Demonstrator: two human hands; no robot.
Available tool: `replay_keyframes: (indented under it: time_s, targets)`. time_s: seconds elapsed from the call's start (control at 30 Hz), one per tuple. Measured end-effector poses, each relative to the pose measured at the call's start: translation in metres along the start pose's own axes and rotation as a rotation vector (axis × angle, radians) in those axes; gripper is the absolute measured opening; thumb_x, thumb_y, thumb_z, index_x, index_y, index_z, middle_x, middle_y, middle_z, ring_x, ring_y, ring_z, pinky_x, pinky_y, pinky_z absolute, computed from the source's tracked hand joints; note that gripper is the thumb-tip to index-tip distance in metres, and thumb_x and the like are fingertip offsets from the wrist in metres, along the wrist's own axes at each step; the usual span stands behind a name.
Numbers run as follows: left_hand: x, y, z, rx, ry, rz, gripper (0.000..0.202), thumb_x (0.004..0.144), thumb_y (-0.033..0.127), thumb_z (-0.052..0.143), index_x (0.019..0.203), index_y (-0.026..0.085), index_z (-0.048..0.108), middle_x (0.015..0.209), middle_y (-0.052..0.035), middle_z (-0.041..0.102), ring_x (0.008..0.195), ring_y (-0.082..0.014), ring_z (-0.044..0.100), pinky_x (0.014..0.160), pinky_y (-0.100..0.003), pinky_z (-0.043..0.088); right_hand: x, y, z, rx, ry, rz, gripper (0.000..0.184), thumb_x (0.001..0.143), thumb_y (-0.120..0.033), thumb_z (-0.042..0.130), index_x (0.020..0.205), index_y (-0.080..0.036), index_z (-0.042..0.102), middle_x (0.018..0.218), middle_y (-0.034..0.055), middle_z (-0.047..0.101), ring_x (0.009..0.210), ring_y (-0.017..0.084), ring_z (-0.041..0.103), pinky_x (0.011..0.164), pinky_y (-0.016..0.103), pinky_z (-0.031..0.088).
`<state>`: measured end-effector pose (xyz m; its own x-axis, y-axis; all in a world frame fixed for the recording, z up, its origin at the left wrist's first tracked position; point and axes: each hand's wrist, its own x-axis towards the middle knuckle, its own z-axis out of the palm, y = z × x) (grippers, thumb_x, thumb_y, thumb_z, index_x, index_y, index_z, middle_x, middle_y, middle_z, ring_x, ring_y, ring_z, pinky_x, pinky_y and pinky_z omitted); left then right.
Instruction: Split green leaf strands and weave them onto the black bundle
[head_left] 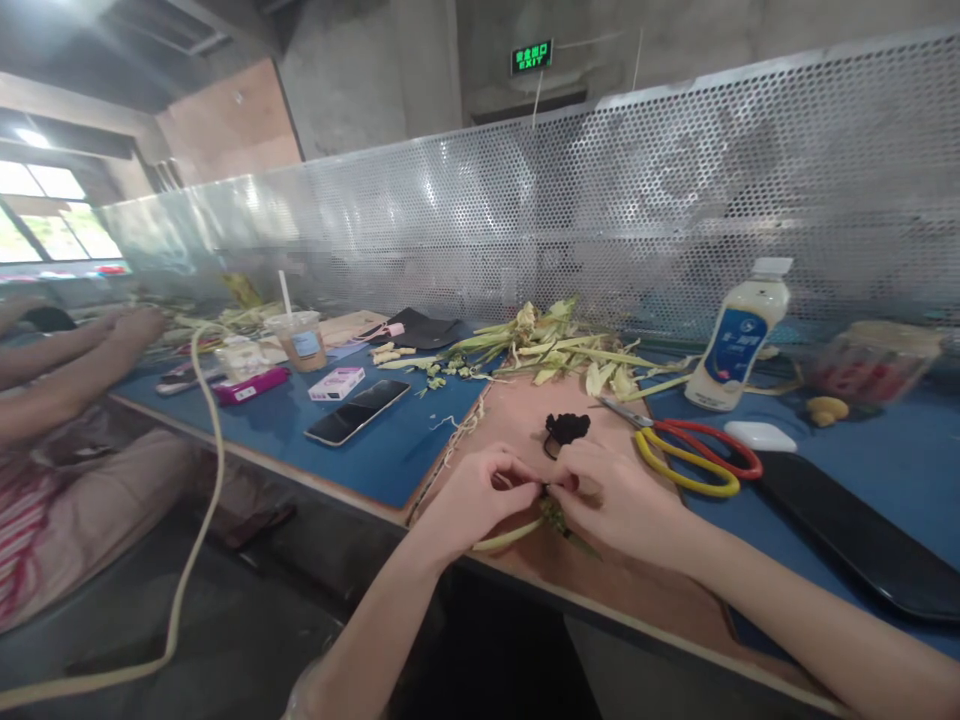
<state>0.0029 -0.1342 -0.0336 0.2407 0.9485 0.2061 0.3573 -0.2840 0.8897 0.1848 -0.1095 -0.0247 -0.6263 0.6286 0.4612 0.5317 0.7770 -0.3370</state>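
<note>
My left hand (491, 490) and my right hand (619, 500) meet over the brown board (622, 585) near the table's front edge. Thumb and forefinger are pinched together on each. A tiny dark bit (545, 490) shows between the fingertips, too small to name. Below them hangs a green, knobbly plant piece (555, 518), partly hidden by the fingers. A pale green strip (508, 538) lies under my left hand. Just beyond the hands is a black crinkled bundle (567, 430). Scissors with red and yellow handles (690, 458) lie to the right of my right hand.
Plant leaves and stalks (547, 345) are heaped at the board's far end. A bottle (739, 340), a jar (874, 365) and a black case (862, 535) stand right. Left are a phone (358, 412), a drink cup (300, 342) and another person's arms (82, 370).
</note>
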Motion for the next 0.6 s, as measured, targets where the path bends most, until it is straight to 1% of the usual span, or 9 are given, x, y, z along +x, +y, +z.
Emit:
replay_keyframes:
  time_s: [0.17, 0.37, 0.47, 0.6]
  targets:
    - [0.0008, 0.0, -0.0011, -0.013, -0.02, 0.014, 0.017, 0.074, 0.029, 0.057, 0.076, 0.014, 0.065, 0.083, -0.0021, 0.057, 0.068, -0.0101, 0.054, 0.063, -0.021, 0.041, 0.0003, 0.0056, 0.0017, 0.017, -0.005, -0.001, 0.012, 0.075, -0.015, 0.052, 0.064, -0.018, 0.049, 0.064, -0.0014, 0.051, 0.064, 0.012, 0.047, 0.067, 0.028, 0.035]
    - [0.0014, -0.0012, -0.0036, -0.025, -0.037, 0.009, 0.023, 0.076, 0.034, 0.056, 0.082, 0.014, 0.066, 0.087, -0.0049, 0.059, 0.077, -0.0148, 0.058, 0.071, -0.025, 0.044, 0.0003, 0.0075, 0.0026, 0.045, 0.015, -0.009, 0.015, 0.079, -0.018, 0.052, 0.064, -0.018, 0.05, 0.064, -0.0007, 0.052, 0.067, 0.013, 0.048, 0.067, 0.028, 0.037]
    - [0.0014, -0.002, -0.0038, -0.049, -0.035, 0.005, 0.024, 0.076, 0.034, 0.056, 0.084, 0.014, 0.065, 0.088, -0.0063, 0.061, 0.08, -0.0165, 0.059, 0.073, -0.027, 0.045, 0.0005, 0.006, 0.0019, 0.047, 0.02, 0.028, 0.016, 0.08, -0.021, 0.052, 0.065, -0.018, 0.05, 0.066, -0.0004, 0.052, 0.067, 0.013, 0.048, 0.066, 0.028, 0.037]
    - [0.0009, -0.0021, -0.0021, -0.104, -0.026, -0.013, 0.024, 0.075, 0.033, 0.058, 0.089, 0.014, 0.063, 0.087, -0.0069, 0.065, 0.08, -0.017, 0.061, 0.072, -0.028, 0.047, 0.0016, 0.0026, 0.0, 0.078, -0.007, 0.101, 0.019, 0.082, -0.027, 0.049, 0.066, -0.018, 0.053, 0.068, 0.0008, 0.055, 0.067, 0.014, 0.049, 0.064, 0.029, 0.038]
